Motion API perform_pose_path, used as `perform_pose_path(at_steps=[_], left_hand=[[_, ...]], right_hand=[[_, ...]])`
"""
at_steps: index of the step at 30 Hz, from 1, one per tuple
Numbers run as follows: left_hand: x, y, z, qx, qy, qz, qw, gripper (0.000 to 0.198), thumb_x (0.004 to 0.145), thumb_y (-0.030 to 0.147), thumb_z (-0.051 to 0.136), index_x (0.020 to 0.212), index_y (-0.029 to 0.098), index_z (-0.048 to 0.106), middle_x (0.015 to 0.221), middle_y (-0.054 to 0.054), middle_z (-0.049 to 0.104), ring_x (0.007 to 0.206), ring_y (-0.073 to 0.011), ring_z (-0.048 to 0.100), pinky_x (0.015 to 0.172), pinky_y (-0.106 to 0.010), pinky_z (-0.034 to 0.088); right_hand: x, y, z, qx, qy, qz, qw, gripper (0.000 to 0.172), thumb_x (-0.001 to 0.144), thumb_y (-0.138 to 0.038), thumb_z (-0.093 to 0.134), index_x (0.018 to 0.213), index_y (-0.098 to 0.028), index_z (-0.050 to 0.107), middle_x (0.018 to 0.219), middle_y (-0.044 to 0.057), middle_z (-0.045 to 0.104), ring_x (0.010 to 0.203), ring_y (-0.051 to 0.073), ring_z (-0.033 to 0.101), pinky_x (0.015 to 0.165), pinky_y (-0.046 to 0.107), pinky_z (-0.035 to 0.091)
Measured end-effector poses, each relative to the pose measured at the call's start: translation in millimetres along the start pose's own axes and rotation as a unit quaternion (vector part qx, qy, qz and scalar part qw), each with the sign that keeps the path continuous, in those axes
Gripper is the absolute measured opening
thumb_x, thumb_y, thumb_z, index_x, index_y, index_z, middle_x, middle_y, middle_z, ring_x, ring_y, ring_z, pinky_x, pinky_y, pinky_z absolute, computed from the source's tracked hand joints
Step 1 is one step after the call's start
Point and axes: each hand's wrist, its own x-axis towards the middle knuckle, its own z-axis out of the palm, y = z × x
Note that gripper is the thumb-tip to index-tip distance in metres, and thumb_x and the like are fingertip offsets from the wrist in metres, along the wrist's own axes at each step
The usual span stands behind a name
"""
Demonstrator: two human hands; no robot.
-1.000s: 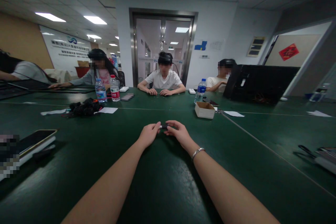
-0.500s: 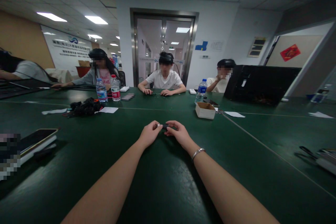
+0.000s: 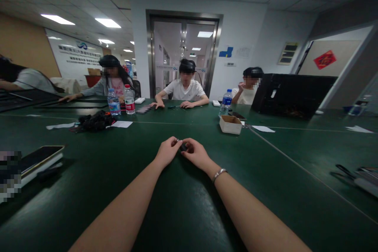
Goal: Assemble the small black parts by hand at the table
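we pinch a small black object (image 3: 184, 147) between our left hand (image 3: 167, 152) and right hand (image 3: 196, 152); the handling seems unfinished, though how much is left we cannot tell.

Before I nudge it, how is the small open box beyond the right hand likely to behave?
The small open box would probably slide rather than tip, being low and broad on a glossy table. Its thin-looking walls suggest it is light and may flex if squeezed. Pushed away, it could knock the tall bottle behind it.
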Motion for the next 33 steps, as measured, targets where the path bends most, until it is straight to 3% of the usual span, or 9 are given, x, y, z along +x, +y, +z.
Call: perform_pose_path(at_steps=[6, 10, 14, 23, 33], left_hand=[[-1, 2, 0.2, 0.017, -0.001, -0.004, 1.000, 0.035, 0.078, 0.051, 0.045, 0.078, 0.019, 0.059, 0.074, -0.002, 0.063, 0.068, -0.0159, 0.056, 0.062, -0.026, 0.040], [-3, 4, -0.3, 0.007, -0.020, 0.006, 1.000, 0.034, 0.077, 0.051, 0.048, 0.079, 0.019, 0.059, 0.075, -0.002, 0.064, 0.069, -0.0159, 0.057, 0.063, -0.026, 0.041], [-5, 7, -0.9, -0.001, -0.028, 0.017, 0.999, 0.034, 0.076, 0.051, 0.050, 0.079, 0.019, 0.060, 0.073, -0.001, 0.063, 0.069, -0.0153, 0.057, 0.064, -0.025, 0.042], [-6, 10, 1.6, 0.064, -0.019, 0.020, 0.998, 0.032, 0.078, 0.049, 0.048, 0.071, 0.019, 0.058, 0.069, -0.002, 0.061, 0.067, -0.0155, 0.054, 0.061, -0.026, 0.038], [-12, 17, 0.8, 0.158, -0.026, 0.059, 0.985, 0.042, 0.083, 0.052, 0.038, 0.064, 0.020, 0.056, 0.073, -0.005, 0.056, 0.067, -0.0178, 0.050, 0.061, -0.029, 0.034]], right_hand=[[0, 4, 1, -0.083, 0.011, -0.048, 0.995, 0.037, 0.064, -0.016, 0.067, 0.100, -0.019, 0.059, 0.084, 0.000, 0.051, 0.069, 0.011, 0.048, 0.064, 0.026, 0.043], [1, 4, 2, -0.088, 0.017, -0.058, 0.994, 0.027, 0.073, -0.028, 0.064, 0.098, -0.019, 0.060, 0.084, 0.001, 0.055, 0.071, 0.012, 0.049, 0.065, 0.027, 0.042], [1, 3, 2, -0.085, 0.017, -0.067, 0.994, 0.019, 0.080, -0.028, 0.056, 0.096, -0.019, 0.061, 0.085, 0.002, 0.060, 0.074, 0.013, 0.052, 0.068, 0.028, 0.042], [-4, -7, -2, -0.216, 0.046, -0.081, 0.972, 0.009, 0.074, -0.021, 0.061, 0.083, -0.018, 0.060, 0.082, 0.004, 0.057, 0.078, 0.016, 0.049, 0.072, 0.030, 0.038], [-8, -6, 0, -0.198, 0.025, -0.066, 0.978, 0.023, 0.074, -0.009, 0.053, 0.092, -0.022, 0.049, 0.083, 0.001, 0.057, 0.076, 0.015, 0.052, 0.068, 0.027, 0.037]])
